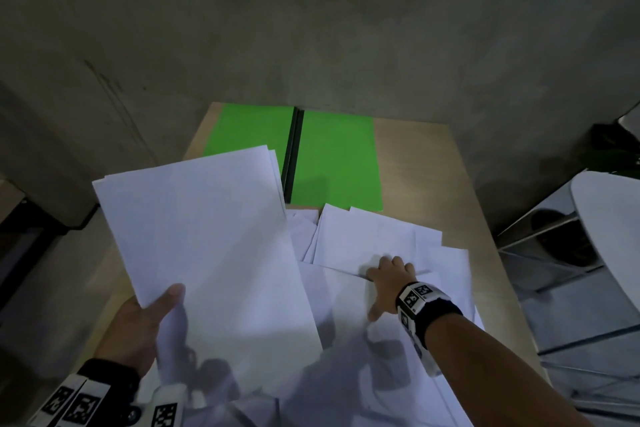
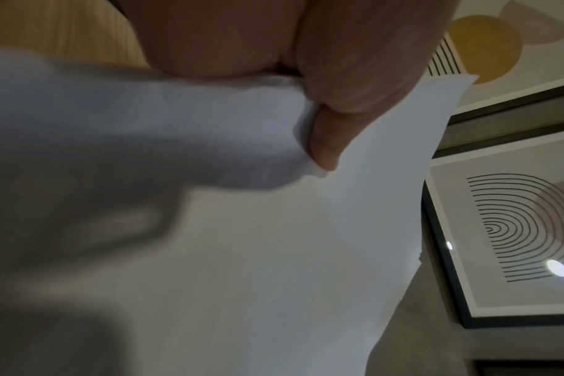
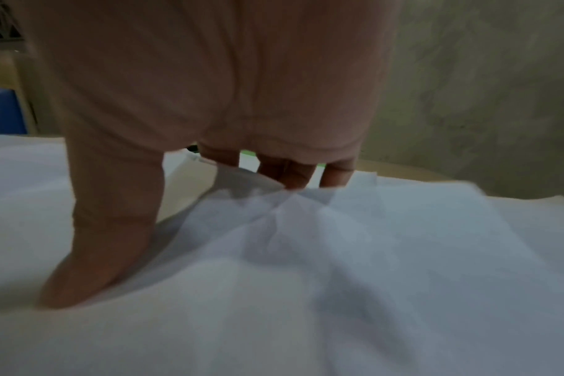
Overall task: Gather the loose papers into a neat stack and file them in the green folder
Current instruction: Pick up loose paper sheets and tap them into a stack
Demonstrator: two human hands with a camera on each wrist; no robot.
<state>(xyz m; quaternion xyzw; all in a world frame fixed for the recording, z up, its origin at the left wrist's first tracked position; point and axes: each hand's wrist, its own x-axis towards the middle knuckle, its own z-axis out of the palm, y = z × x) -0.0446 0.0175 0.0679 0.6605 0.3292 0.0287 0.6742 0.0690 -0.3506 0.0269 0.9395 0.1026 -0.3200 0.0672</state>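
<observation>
The green folder point(image 1: 336, 156) lies open at the far end of the wooden table point(image 1: 433, 166), dark spine in the middle. My left hand point(image 1: 162, 305) holds a lifted stack of white papers point(image 1: 207, 236) at its near left corner, thumb on top; in the left wrist view the thumb point(image 2: 332, 132) presses on the stack point(image 2: 274, 254). Loose white sheets point(image 1: 374, 236) lie overlapping on the table's near and right side. My right hand point(image 1: 372, 295) is on them, fingers tucked at a sheet's edge, thumb spread. In the right wrist view the loose sheet point(image 3: 338, 254) puckers between thumb and fingers point(image 3: 293, 175).
A grey concrete wall stands behind the table. A white rounded piece of furniture point(image 1: 606, 236) and a glass-and-metal frame are close on the right. A dark object point(image 1: 34, 218) sits low at the left. Framed pictures point(image 2: 516, 229) show in the left wrist view.
</observation>
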